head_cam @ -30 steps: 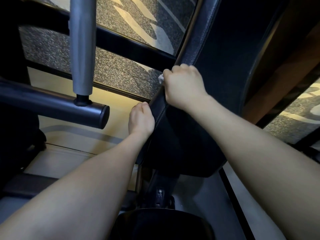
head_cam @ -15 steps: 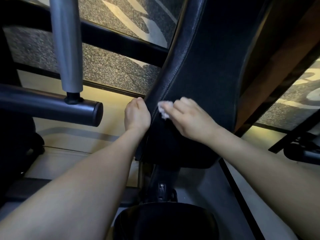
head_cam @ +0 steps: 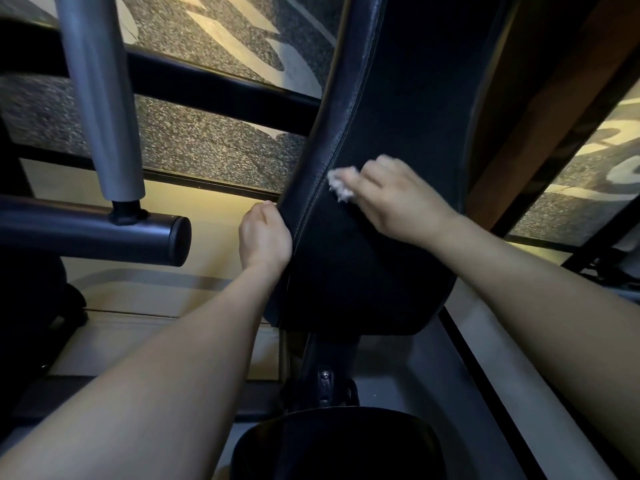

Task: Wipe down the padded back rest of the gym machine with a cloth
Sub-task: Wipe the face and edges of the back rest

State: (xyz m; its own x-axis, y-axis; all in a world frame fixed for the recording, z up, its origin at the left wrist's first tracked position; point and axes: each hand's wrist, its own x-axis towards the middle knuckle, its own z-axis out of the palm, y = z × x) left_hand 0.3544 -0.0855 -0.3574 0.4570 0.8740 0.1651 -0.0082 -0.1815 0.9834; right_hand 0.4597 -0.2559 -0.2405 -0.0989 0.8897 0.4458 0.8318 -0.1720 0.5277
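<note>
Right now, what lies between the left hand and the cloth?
In the head view, only the back rest's stitched side edge separates the left hand from the cloth.

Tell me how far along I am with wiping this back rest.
Done: nothing on the pad shows for sure which parts are already clean. In hand: your right hand presses the white cloth against the lower part of the back rest, beside its stitched seam, while your left hand grips the pad's side edge. Left: likely the wide dark face above and right of the cloth, and the bottom end.
</note>
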